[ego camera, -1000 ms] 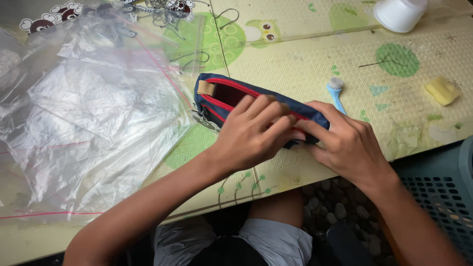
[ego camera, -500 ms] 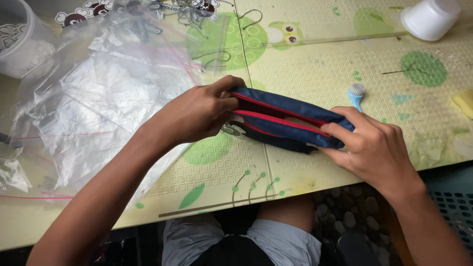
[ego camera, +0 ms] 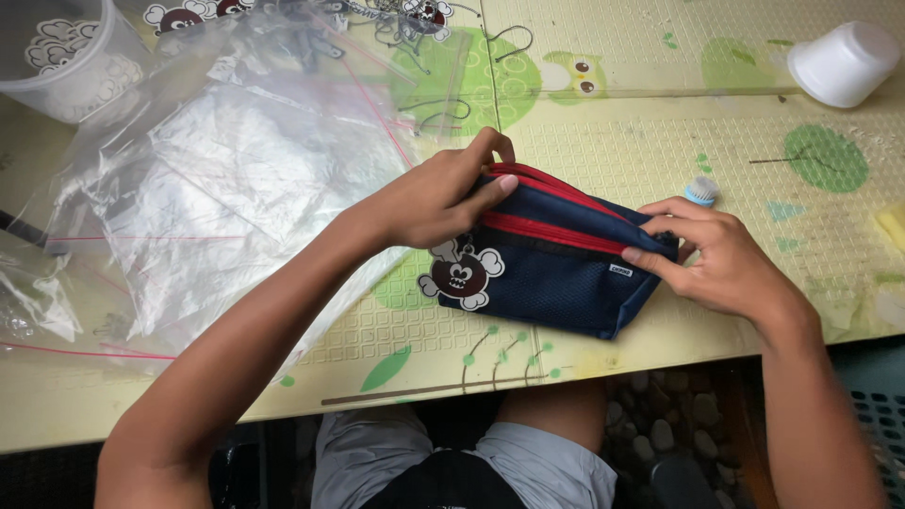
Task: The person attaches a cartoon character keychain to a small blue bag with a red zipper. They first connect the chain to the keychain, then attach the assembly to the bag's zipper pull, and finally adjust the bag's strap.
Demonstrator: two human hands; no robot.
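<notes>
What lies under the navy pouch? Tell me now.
The navy pouch rests on the yellow-green foam mat; a cartoon charm hangs in front. Left hand and right hand grip its ends. Its inside is hidden.

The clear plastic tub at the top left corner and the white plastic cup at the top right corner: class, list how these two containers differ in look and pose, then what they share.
The clear plastic tub is see-through; the white plastic cup is opaque. The tub looks wider than the cup. The tub stands with its wall rising from the mat, while the cup is tipped over, its rim towards the left. Shared: both rest on the patterned green-and-yellow mat, away from either hand.
</notes>
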